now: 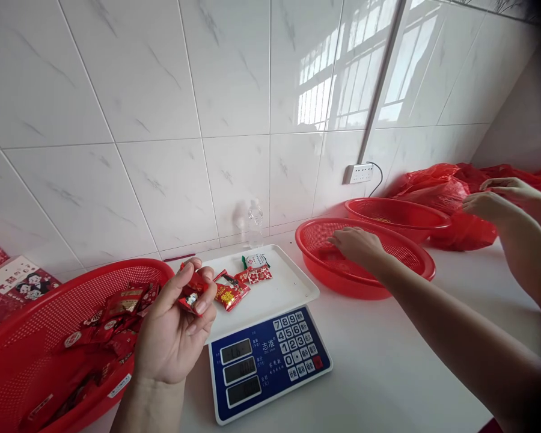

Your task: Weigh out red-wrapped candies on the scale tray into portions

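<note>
My left hand (174, 334) is raised palm-up over the edge of a red basket (117, 269). Its fingers are pinched on a small red candy packet (193, 294). Just right of it stands a blue weighing scale (270, 361) with a white tray (293, 282). A few red packets (232, 290) and a white-and-red one (258, 269) lie on the tray. My right hand (356, 246) reaches palm-down into a second red basket (417, 255), fingers stretched, with nothing visible in them.
The left basket holds several red packets (117, 319). A third red basket (401, 210) and red plastic bags (433, 186) sit at the back right, where another person's hands (496, 201) work. A clear bottle (255, 224) and a wall socket (358, 173) are by the tiled wall.
</note>
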Tool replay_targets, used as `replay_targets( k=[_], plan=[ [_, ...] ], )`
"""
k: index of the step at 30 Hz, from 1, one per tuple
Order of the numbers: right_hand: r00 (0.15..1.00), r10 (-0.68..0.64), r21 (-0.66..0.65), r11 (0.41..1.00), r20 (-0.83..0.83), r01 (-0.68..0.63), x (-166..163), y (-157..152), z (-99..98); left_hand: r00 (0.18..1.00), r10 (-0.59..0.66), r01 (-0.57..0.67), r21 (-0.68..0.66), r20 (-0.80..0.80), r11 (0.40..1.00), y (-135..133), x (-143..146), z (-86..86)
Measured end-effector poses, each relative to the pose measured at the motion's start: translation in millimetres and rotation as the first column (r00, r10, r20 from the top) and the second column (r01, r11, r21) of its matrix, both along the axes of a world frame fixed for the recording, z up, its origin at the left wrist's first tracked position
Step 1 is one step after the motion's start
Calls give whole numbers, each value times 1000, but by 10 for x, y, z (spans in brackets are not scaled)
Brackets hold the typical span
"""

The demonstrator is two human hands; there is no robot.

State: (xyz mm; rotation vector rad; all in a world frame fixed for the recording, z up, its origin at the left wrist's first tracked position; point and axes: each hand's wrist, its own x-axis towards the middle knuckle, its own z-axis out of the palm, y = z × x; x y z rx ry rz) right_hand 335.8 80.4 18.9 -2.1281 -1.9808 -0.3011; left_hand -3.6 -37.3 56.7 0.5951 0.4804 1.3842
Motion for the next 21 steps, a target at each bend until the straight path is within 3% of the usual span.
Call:
replay_targets(
  k=[4, 7, 9, 12, 16, 21],
  plan=[
    [963, 267, -30, 963, -32, -268, -301, 61, -135, 1000, 0, 0, -22, -2, 1000, 6, 11, -2],
    [825, 538, -132, 818, -171, -560, -741, 105, -239, 1000, 1, -1, -16, -3, 1000, 3, 12, -6],
    [755, 610, -225, 721, -243, -655, -1018, 155, -300, 1000, 3, -3, -7, -6, 1000, -7, 5, -7],
    [706, 654, -285, 645, -273, -709, -1285, 262, -369, 1000, 9, -9, 13, -8, 1000, -22, -15, -4],
    [675, 683, -258, 624, -278, -737, -1351, 365, -444, 1000, 11, -12, 35, 5, 999, -23, -37, 3],
    [707, 672, -92, 708, -220, -701, -1248, 268, -510, 1000, 11, -12, 23, 5, 1000, -4, -28, 8]
  ],
)
